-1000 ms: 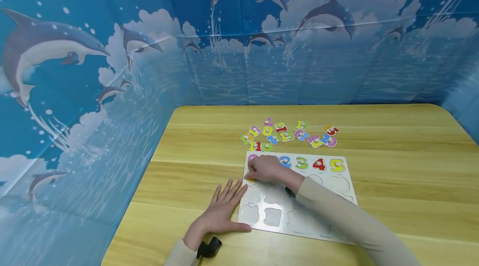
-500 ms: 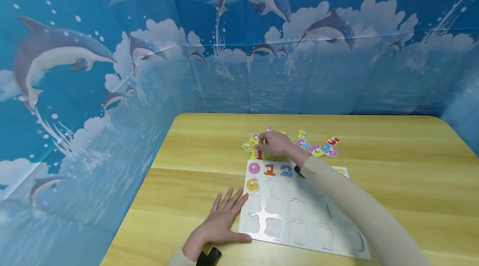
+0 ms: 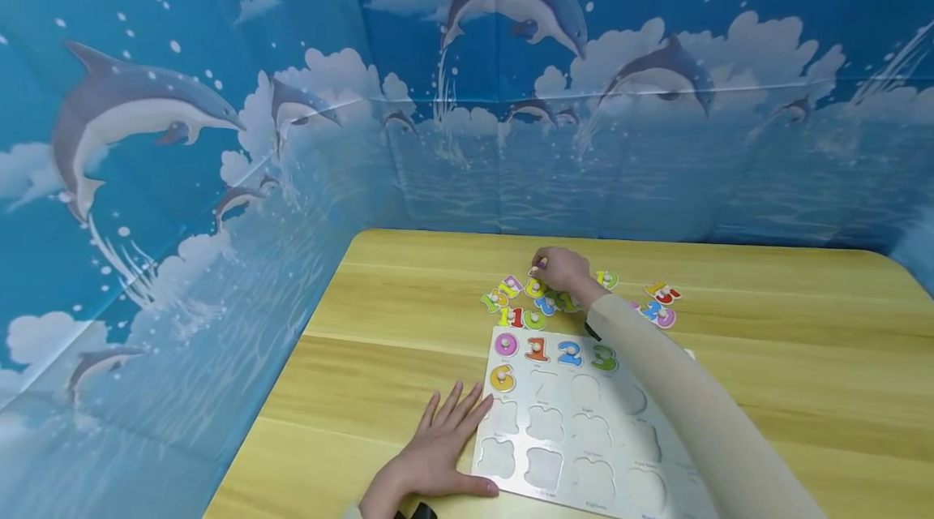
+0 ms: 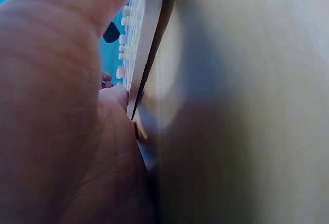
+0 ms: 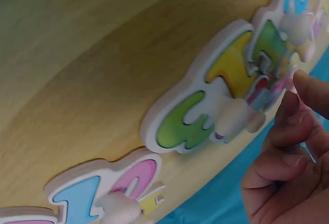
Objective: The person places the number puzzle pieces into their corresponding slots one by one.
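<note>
My left hand [image 3: 441, 454] lies flat with fingers spread, its fingertips and thumb at the left edge of a white number puzzle board [image 3: 520, 442]. My right hand [image 3: 565, 268] reaches over the board to the far side of a heap of knobbed number pieces. Its thumb and forefinger pinch a small purple number piece [image 3: 542, 263], mostly hidden by the fingers. On the board sit a purple 0 [image 3: 506, 345], an orange 1 [image 3: 536, 349], a blue 2 [image 3: 570, 353], a green 3 [image 3: 604, 357] and an orange 6 [image 3: 503, 378]. In the right wrist view, a 13 piece [image 5: 187, 126] lies near the fingers.
Several more pieces lie beyond the board, among them an 11 piece [image 3: 511, 317] and a 15 piece [image 3: 662, 293]. My right sleeve [image 3: 679, 389] covers the board's right part. A blue dolphin-printed curtain [image 3: 467, 178] stands behind the wooden table [image 3: 394, 300].
My right hand has left the orange 6 on the board and moved away across the heap to its far side, onto the purple piece. The left hand stays beside the board.
</note>
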The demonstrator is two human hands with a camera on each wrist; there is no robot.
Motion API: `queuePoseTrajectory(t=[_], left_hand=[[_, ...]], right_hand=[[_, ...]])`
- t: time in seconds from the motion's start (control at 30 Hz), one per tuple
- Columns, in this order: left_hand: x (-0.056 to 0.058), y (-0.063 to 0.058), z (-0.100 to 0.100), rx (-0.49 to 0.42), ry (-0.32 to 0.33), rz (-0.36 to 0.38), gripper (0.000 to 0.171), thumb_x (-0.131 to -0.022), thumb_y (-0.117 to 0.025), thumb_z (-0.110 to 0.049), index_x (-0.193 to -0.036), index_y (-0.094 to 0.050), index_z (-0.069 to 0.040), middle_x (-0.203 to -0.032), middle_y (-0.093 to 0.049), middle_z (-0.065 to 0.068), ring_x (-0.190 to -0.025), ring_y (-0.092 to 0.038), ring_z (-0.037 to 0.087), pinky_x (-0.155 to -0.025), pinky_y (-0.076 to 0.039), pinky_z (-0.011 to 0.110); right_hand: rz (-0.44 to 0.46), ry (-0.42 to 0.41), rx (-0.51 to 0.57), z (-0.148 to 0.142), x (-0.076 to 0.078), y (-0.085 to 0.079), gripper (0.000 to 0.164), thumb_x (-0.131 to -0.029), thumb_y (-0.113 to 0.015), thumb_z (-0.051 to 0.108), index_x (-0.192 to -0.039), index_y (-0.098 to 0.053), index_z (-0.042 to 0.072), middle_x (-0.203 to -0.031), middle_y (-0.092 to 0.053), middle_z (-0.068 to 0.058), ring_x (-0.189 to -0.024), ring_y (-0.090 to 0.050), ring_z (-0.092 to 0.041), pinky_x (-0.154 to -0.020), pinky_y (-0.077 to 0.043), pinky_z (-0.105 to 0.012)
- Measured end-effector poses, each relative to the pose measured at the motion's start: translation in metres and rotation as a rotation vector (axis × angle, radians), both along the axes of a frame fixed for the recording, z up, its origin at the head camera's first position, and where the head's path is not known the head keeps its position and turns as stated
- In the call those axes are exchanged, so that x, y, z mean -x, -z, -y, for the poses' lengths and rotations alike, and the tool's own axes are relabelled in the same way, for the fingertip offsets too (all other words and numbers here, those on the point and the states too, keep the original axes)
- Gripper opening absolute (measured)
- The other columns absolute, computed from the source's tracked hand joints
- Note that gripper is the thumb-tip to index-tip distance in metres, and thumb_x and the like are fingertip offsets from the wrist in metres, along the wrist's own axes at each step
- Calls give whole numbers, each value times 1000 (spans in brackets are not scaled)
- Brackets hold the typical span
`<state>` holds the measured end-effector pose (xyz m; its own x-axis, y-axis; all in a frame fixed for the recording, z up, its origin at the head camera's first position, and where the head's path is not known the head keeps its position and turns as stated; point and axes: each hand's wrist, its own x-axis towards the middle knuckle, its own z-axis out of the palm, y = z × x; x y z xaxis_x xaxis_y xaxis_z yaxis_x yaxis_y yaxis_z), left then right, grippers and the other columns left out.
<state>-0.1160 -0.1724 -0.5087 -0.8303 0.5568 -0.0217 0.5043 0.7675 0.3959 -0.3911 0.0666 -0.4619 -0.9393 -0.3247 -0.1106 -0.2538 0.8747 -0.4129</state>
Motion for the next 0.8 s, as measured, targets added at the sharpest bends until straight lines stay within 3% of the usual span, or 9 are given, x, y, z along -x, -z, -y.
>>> queuePoseTrajectory(t=[0.33,0.5,0.63,0.8], left_hand=[[1,0,0,10,2,-13,105,-76,-57,-72,-154,-15,-16,-159,-7,5,-142,-2,33,-109,-1,57],[-1,0,2,20,-2,7,105,-76,-58,-72,-154,-14,-16,-159,-6,5,-142,0,33,-109,-1,57],[2,-3,1,22,9,23,104,-77,-59,-70,-154,-13,-16,-159,-5,6,-142,1,33,-110,0,57],[4,-5,1,27,6,44,104,-78,-59,-69,-154,-12,-16,-159,-4,5,-143,3,32,-110,2,56]], right_hand=[[-184,-83,-92,4,5,13,15,-93,-62,29,-97,-66,14,-80,-62,-1,-66,-54,-18,-52,-43,-34],[-279,-129,-102,6,2,10,15,-94,-61,24,-93,-61,9,-74,-58,-2,-59,-53,-18,-47,-42,-34],[-265,-143,-126,-2,-6,-2,18,-97,-55,21,-97,-54,3,-67,-53,-4,-53,-51,-19,-44,-41,-34],[-118,-176,-97,-10,-22,-19,22,-100,-48,23,-98,-48,1,-66,-52,-6,-52,-48,-19,-46,-37,-33]])
